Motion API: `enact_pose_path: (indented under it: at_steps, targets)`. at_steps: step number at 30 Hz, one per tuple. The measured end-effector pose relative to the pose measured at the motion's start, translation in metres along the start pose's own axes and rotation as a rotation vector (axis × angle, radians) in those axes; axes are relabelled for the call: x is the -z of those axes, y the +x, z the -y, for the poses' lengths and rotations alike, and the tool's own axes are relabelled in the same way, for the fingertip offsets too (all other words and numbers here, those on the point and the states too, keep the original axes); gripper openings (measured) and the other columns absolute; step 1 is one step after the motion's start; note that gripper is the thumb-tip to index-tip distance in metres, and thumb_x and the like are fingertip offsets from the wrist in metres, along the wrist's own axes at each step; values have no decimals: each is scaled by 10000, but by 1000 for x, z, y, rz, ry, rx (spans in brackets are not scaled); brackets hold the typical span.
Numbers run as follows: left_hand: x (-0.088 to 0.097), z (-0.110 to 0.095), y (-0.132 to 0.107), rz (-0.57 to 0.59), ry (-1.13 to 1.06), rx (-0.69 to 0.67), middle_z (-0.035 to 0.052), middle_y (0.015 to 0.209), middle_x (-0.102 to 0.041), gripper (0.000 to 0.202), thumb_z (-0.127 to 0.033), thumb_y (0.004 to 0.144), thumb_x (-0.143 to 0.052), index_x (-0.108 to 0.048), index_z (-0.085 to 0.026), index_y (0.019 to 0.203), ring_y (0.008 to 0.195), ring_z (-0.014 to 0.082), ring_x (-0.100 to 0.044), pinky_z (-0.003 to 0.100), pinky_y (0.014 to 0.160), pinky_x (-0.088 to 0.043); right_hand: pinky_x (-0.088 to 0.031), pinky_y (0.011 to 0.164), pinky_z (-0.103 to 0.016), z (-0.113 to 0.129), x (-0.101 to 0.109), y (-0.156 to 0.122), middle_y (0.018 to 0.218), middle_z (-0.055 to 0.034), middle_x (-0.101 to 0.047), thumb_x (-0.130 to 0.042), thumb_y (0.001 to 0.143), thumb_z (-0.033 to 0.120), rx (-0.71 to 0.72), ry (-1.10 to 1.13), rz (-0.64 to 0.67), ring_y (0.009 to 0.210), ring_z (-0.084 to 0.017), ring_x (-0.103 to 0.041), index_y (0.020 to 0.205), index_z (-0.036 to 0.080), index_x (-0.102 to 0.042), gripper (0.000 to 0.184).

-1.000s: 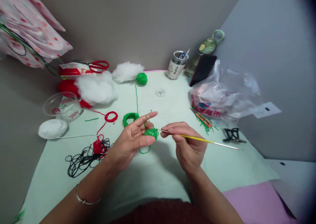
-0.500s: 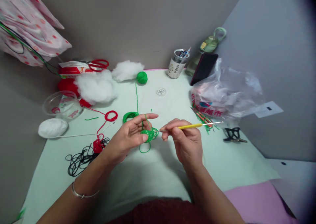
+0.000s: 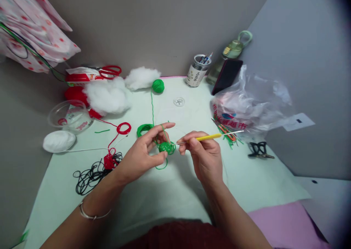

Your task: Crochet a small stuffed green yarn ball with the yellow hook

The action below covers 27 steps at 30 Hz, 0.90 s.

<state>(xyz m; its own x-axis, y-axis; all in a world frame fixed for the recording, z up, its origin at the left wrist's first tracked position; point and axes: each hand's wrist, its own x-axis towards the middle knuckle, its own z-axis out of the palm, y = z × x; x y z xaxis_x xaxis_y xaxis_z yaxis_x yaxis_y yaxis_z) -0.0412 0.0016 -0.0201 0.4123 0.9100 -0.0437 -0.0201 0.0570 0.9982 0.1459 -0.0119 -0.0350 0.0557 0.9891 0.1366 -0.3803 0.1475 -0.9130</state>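
Note:
My left hand (image 3: 145,150) pinches a small green crochet piece (image 3: 166,147) between thumb and fingers, and a green strand runs up over its raised index finger. My right hand (image 3: 204,154) grips a crochet hook (image 3: 208,137) with a yellow handle; the hook's thin left end meets the green piece, while its other metal end points right. A loose green loop hangs below the piece. Just behind my left hand lies a coil of green yarn (image 3: 143,129), with a strand leading back to a green yarn ball (image 3: 158,86).
Red yarn (image 3: 124,128), tangled black cord (image 3: 89,177) and a white yarn ball (image 3: 59,141) lie on the left, near white stuffing (image 3: 108,97) and red-handled scissors (image 3: 110,72). A pen tin (image 3: 196,71), phone (image 3: 227,77), plastic bag (image 3: 252,102) and black claw clip (image 3: 258,149) are on the right.
My right hand and the crochet hook have shifted slightly left, bringing the hook's tip further into the green piece. The fingers of my left hand have moved a little around it.

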Motion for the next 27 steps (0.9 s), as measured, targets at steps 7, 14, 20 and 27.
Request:
enact_pose_path:
  at_steps: [7, 14, 20, 27]
  targets:
    - [10, 4, 0, 54, -120, 39, 35, 989, -612, 537, -181, 802, -682, -721, -329, 1317, 927, 198, -598, 318, 794, -521, -583, 541, -258, 6, 6, 3, 744, -23, -771, -799, 875, 354, -65, 12, 5, 564, -135, -682, 840, 206, -781, 153]
    - [12, 1, 5, 129, -409, 174, 64, 964, -632, 411, -351, 881, -684, -773, -242, 1267, 849, 186, -594, 304, 758, -523, -544, 513, -226, 11, 7, 8, 702, -11, -757, -834, 836, 410, -136, 64, -9, 528, -111, -638, 802, 207, -758, 220]
    - [7, 9, 2, 158, -357, 187, 70, 1232, -674, 561, -340, 857, -811, -672, -325, 1400, 1187, 254, -613, 347, 973, -493, -560, 581, -247, 9, 2, 4, 733, -6, -751, -846, 828, 427, -136, 83, -18, 582, -119, -639, 834, 233, -789, 202]
    - [0, 9, 1, 81, -225, 110, 16, 1184, -709, 595, -256, 787, -886, -700, -375, 1339, 1178, 218, -655, 369, 1072, -470, -555, 657, -277, -1, 4, -2, 924, -20, -769, -745, 943, 352, 52, -58, 86, 733, -139, -658, 956, 291, -821, 98]
